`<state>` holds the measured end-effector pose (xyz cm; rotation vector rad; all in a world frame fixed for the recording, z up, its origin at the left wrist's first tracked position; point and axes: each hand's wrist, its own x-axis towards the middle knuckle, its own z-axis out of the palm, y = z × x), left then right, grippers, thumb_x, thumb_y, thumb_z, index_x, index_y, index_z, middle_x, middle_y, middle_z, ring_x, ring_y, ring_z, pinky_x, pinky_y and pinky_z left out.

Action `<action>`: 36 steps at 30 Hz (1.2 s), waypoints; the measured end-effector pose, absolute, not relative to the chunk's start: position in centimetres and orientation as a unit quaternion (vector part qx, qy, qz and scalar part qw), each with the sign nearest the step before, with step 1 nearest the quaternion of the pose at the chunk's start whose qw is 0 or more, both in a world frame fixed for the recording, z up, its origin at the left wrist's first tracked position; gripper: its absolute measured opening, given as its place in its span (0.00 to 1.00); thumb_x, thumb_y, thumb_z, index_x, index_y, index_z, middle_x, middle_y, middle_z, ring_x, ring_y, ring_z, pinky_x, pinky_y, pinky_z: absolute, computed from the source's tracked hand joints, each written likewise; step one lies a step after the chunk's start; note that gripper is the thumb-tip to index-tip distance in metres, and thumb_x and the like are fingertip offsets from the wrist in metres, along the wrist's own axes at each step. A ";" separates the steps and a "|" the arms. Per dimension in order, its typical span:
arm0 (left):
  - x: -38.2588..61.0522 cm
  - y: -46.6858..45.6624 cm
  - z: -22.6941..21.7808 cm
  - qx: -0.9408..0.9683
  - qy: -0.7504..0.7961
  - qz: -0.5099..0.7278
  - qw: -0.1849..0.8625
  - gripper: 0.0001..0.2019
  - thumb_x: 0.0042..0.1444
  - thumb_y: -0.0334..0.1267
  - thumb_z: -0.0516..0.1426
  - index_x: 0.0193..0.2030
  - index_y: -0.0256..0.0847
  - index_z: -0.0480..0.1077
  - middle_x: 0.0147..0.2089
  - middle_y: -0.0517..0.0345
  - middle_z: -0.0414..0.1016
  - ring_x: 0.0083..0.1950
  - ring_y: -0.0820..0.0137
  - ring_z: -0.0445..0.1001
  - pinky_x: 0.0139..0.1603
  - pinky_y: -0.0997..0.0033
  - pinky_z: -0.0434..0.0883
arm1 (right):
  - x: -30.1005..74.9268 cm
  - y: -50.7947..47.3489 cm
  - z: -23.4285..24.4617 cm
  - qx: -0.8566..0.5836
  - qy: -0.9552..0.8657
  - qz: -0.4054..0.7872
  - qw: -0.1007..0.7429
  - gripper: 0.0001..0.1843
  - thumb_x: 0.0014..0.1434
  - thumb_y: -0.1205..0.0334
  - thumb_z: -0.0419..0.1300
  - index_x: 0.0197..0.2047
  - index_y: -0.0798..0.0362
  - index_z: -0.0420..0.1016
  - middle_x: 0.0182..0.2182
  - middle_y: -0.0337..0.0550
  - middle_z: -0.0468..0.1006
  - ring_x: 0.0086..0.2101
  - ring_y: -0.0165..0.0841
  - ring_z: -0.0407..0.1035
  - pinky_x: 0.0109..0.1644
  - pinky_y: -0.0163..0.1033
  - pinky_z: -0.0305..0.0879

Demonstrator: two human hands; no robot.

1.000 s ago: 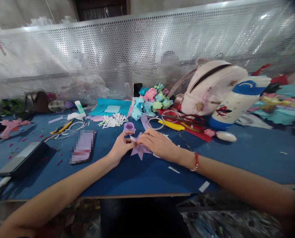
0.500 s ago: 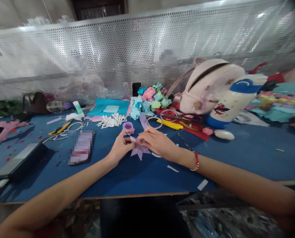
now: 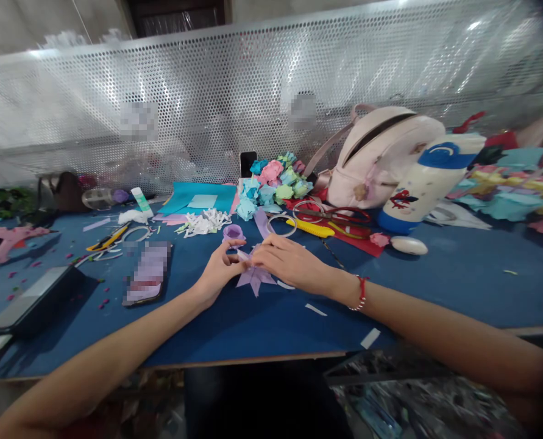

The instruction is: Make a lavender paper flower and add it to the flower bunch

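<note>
A lilac folded paper star (image 3: 255, 278) lies on the blue table (image 3: 458, 280), its points sticking out below my fingers. My left hand (image 3: 219, 269) pinches its left edge with fingers closed. My right hand (image 3: 286, 261), a red bracelet on its wrist, presses and pinches the star's top from the right. A small purple paper cup shape (image 3: 233, 232) stands just behind my left hand.
A phone (image 3: 147, 273) lies to the left and a dark flat box (image 3: 33, 300) further left. Behind are tape rings (image 3: 281, 224), red scissors (image 3: 333, 214), a pile of paper flowers (image 3: 273, 183), a pink backpack (image 3: 376, 155), a white bottle (image 3: 429, 180) and a perforated metal screen (image 3: 207, 103).
Both hands stay pinched on the lilac star, with only small finger shifts. The view has drifted slightly, so everything sits a little to the left and higher.
</note>
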<state>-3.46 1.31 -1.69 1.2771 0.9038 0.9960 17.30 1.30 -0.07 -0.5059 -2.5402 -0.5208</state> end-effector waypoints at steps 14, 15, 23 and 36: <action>-3.7 1.9 -1.7 0.547 0.372 0.385 0.643 0.33 0.44 0.40 0.70 0.56 0.36 0.65 0.23 0.66 0.70 0.19 0.80 0.61 0.22 0.79 0.52 | 17.6 1.6 0.7 -0.140 -0.946 -0.103 0.273 0.08 0.71 0.68 0.49 0.42 0.55 0.68 0.40 0.44 0.77 0.40 0.36 0.60 0.47 0.41 0.62; -3.7 1.9 -1.8 0.544 0.370 0.383 0.649 0.33 0.44 0.40 0.70 0.56 0.37 0.65 0.23 0.66 0.70 0.20 0.79 0.62 0.22 0.79 0.52 | 17.6 1.6 0.7 -0.139 -0.946 -0.110 0.273 0.08 0.71 0.69 0.48 0.42 0.55 0.68 0.40 0.44 0.77 0.40 0.36 0.60 0.48 0.41 0.61; -3.8 2.2 -2.2 0.527 0.366 0.386 0.662 0.34 0.43 0.40 0.70 0.56 0.37 0.65 0.26 0.63 0.72 0.25 0.76 0.69 0.27 0.78 0.60 | 17.5 1.8 0.4 -0.168 -0.943 -0.136 0.254 0.09 0.71 0.69 0.48 0.45 0.55 0.69 0.43 0.45 0.78 0.43 0.37 0.61 0.51 0.41 0.59; -3.5 1.4 -1.0 0.517 0.357 0.393 0.672 0.32 0.41 0.40 0.72 0.53 0.37 0.68 0.31 0.59 0.76 0.32 0.72 0.74 0.34 0.76 0.66 | 17.6 1.3 0.5 -0.187 -0.931 -0.181 0.258 0.11 0.70 0.69 0.48 0.47 0.55 0.71 0.40 0.46 0.78 0.44 0.38 0.63 0.50 0.43 0.60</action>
